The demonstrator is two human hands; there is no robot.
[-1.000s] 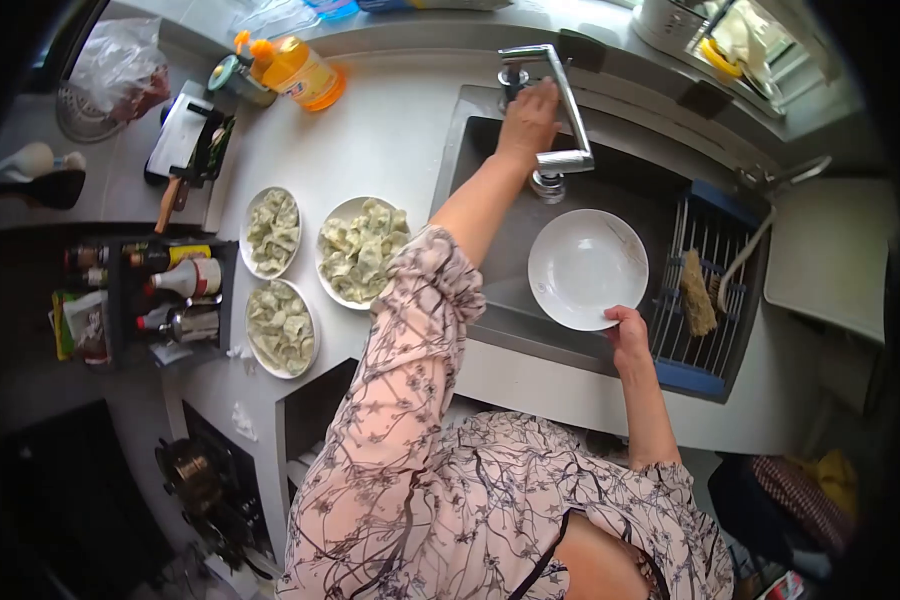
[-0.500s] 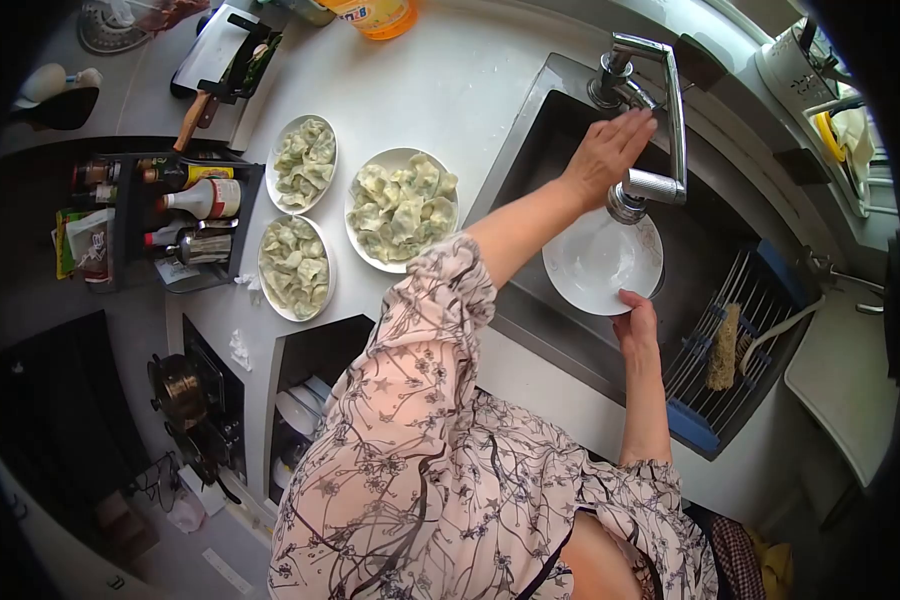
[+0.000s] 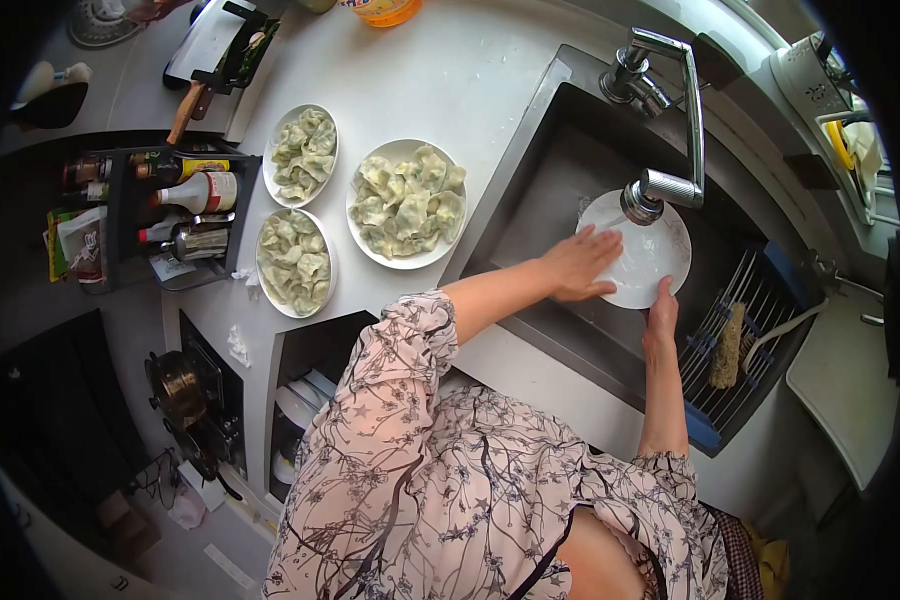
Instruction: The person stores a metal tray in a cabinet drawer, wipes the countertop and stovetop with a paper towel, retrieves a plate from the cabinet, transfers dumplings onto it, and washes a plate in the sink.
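A white plate [image 3: 650, 262] is under the faucet [image 3: 667, 188] in the dark sink [image 3: 540, 190]. My right hand [image 3: 661, 308] grips the plate's near rim, thumb on top. My left hand [image 3: 582, 264] lies at the plate's left side, fingers stretched out and reaching over its surface; whether it touches the plate is hard to tell. Left of the sink, a round plate of dumplings [image 3: 407, 205] and two smaller dishes of dumplings, an upper one [image 3: 302, 155] and a lower one [image 3: 295, 262], stand on the counter.
At the sink's right end sits a drying rack [image 3: 712, 350] with a brown scrubber [image 3: 728, 347]. A bottle rack [image 3: 185, 215], a knife holder [image 3: 213, 62] and an orange bottle [image 3: 385, 10] are to the left and back. A pot [image 3: 177, 388] is at lower left.
My left hand has moved from the faucet handle down to the plate. The plate, held in my right hand, was tilted under the spout and is now slightly further right in view.
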